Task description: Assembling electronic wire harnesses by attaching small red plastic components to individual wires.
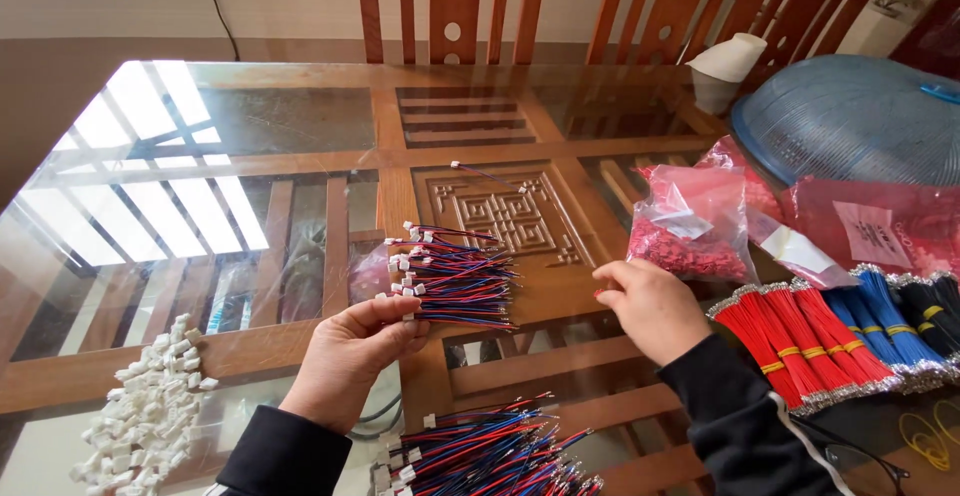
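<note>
Connector pile: loose white plastic connector housings [150,416] heaped on the table [300,116] at 8 o'clock of the view, well apart from the wires.
Left hand: left hand [350,351] closed, fingers pinching a fanned bundle of wire leads.
Held bundle: wire leads [455,276], red and blue, white connectors already fitted at the end near the thumb, bare tips pointing toward 3 o'clock; held just above the glass, at 12 o'clock from the hand.
Finished heap: second bundle of connector-tipped leads [490,456] lying on the table at 6 o'clock, just beside the left sleeve.
Stray lead: single lead [490,174] lying alone on the glass at 12 o'clock of the held bundle, apart from it.
Right hand: right hand [650,306] loosely curled, fingertips drawn together; cannot tell whether anything small sits between them. It hovers at 3 o'clock of the held bundle, not touching it.
Bags: clear bags of small red parts [690,226] at 1 o'clock of the right hand, near it.
Cut wire stock: banded bundles of red wires [800,341], blue wires [875,306] and dark ones, at 3 o'clock of the right hand.
Progress (judged): two bundles carry connectors; large stock of housings and bare wire remains, so most of the work appears left.
</note>
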